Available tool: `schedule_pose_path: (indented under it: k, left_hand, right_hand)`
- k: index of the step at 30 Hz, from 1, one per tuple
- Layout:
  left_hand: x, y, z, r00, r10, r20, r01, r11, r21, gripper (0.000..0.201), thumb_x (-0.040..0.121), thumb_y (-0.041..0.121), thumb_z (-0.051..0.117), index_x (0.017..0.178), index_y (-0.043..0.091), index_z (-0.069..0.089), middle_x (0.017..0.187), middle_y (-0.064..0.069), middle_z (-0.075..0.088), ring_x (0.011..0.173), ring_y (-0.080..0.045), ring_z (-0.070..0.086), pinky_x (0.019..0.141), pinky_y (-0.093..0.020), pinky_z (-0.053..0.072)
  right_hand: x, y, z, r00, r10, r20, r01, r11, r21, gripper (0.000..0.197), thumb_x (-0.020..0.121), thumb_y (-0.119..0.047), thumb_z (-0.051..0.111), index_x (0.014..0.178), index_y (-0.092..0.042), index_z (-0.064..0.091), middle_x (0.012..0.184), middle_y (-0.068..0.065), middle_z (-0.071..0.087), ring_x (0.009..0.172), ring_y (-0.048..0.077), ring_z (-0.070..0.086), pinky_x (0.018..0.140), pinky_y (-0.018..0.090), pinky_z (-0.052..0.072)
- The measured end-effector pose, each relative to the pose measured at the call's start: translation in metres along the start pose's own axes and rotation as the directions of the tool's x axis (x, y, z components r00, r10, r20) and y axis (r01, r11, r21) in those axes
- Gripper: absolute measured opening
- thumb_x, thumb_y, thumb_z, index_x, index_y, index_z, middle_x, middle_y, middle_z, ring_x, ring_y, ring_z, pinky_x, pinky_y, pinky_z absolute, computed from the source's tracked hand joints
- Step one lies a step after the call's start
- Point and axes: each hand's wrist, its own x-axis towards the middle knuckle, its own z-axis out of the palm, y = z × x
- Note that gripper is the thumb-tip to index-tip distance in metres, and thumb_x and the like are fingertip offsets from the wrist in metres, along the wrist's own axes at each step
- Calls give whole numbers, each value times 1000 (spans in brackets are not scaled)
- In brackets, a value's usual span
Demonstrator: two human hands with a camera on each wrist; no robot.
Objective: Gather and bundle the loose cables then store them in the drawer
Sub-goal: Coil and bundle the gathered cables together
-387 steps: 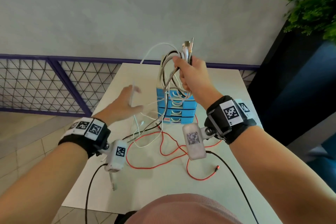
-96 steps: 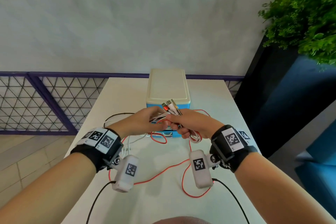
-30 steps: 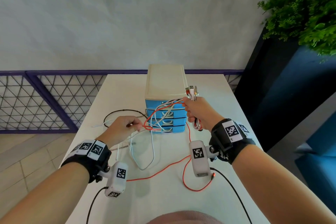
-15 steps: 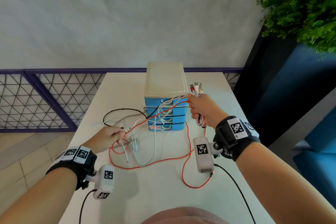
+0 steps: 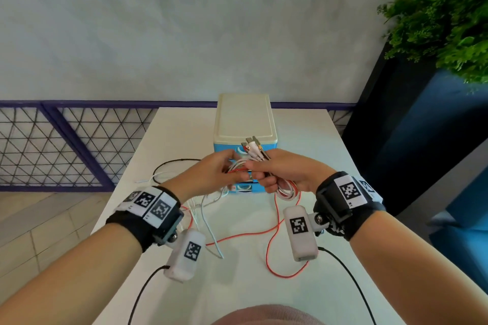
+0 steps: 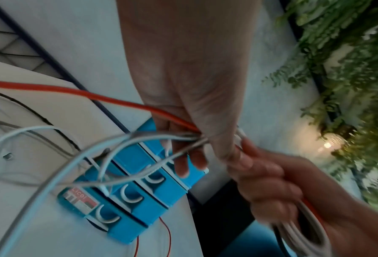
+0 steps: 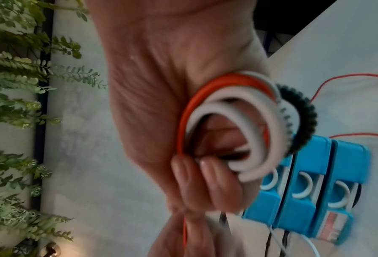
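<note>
My right hand (image 5: pixel 274 170) grips a looped cable bundle (image 5: pixel 285 191) of white, red and black cords in front of the blue drawer unit (image 5: pixel 244 124); plug ends (image 5: pixel 253 145) stick up above its fist. In the right wrist view the coils (image 7: pixel 245 125) hang from its curled fingers (image 7: pixel 205 182). My left hand (image 5: pixel 219 173) meets it and pinches several white, grey and red strands (image 6: pixel 161 137) beside the bundle. A red cable (image 5: pixel 272 250), white cables (image 5: pixel 208 229) and a black cable (image 5: pixel 171 163) trail loose over the white table (image 5: pixel 303 140). The drawers (image 6: pixel 130 196) look shut.
A purple mesh railing (image 5: pixel 66 145) runs behind the table on the left. A dark planter with a green plant (image 5: pixel 443 13) stands at the right. Black leads (image 5: pixel 343 272) from the wrist cameras lie across the near part of the table.
My left hand has drawn the strands from the left of the table up to the right hand, so both hands meet in front of the drawers. The right hand has sunk slightly.
</note>
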Motion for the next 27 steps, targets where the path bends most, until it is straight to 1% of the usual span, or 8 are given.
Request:
schedule_pose_path:
  k: [2, 6, 9, 13, 15, 19, 24, 27]
  left_hand:
    - [0, 0, -4, 990, -44, 133, 61, 990, -126, 19, 88, 29, 63, 79, 14, 57, 51, 11, 51, 44, -6, 46, 49, -20, 40]
    - [-8, 8, -9, 892, -150, 426, 304, 897, -321, 37, 85, 50, 49, 75, 14, 51, 46, 5, 37, 34, -7, 29, 40, -19, 35]
    - [-12, 7, -11, 837, -178, 518, 435, 790, -431, 46, 90, 56, 33, 73, 16, 46, 46, 6, 31, 34, -6, 26, 37, -17, 32]
    - [-15, -9, -12, 759, -83, 646, 520, 673, -526, 51, 85, 65, 39, 74, 16, 52, 49, 6, 38, 43, -11, 39, 65, -25, 49]
    - [-16, -15, -12, 766, -49, 641, 517, 641, -568, 49, 81, 64, 52, 76, 16, 52, 51, 6, 40, 47, -12, 42, 82, -29, 48]
    - [-15, -16, -9, 808, -14, 588, 471, 615, -633, 40, 80, 56, 63, 82, 17, 54, 61, 6, 42, 55, -11, 45, 85, -29, 47]
    - [-11, -10, 0, 886, -23, 463, 368, 643, -672, 39, 83, 54, 52, 73, 17, 61, 93, -10, 69, 106, -28, 62, 101, -31, 40]
    - [-16, -11, -4, 875, -3, 484, 399, 570, -718, 43, 86, 55, 50, 72, 15, 59, 71, -6, 61, 77, -25, 64, 99, -37, 42]
  right_hand:
    - [-7, 1, -5, 997, 22, 75, -16, 997, -77, 14, 98, -17, 54, 92, -5, 52, 65, 1, 52, 46, 6, 38, 45, 17, 37]
    - [-15, 5, -9, 999, -17, 41, 28, 954, -298, 17, 101, -18, 49, 88, -8, 55, 66, -1, 59, 48, 6, 46, 50, 19, 43]
    - [-15, 10, -12, 998, -64, -26, 55, 963, -264, 12, 101, -18, 48, 98, -9, 55, 73, 4, 61, 56, 9, 60, 60, 24, 54]
    - [-9, 17, -12, 988, -121, -98, 83, 941, -328, 14, 101, -20, 48, 94, -9, 53, 69, 2, 58, 54, 8, 60, 60, 25, 52]
    - [-4, 20, -15, 979, -150, -140, 95, 936, -340, 16, 101, -20, 48, 89, -10, 52, 67, 2, 54, 51, 9, 52, 57, 24, 47]
    - [9, 24, -13, 954, -160, -252, 86, 956, -282, 23, 100, -21, 48, 81, -11, 53, 62, -1, 51, 49, 9, 46, 53, 22, 44]
    - [26, 21, -6, 891, -248, -380, 149, 951, -272, 23, 102, -21, 44, 88, -6, 55, 68, 5, 57, 53, 10, 57, 52, 19, 50]
    - [27, 19, -11, 894, -257, -368, 168, 952, -258, 19, 102, -23, 45, 94, -8, 53, 70, 1, 57, 54, 11, 61, 52, 20, 53]
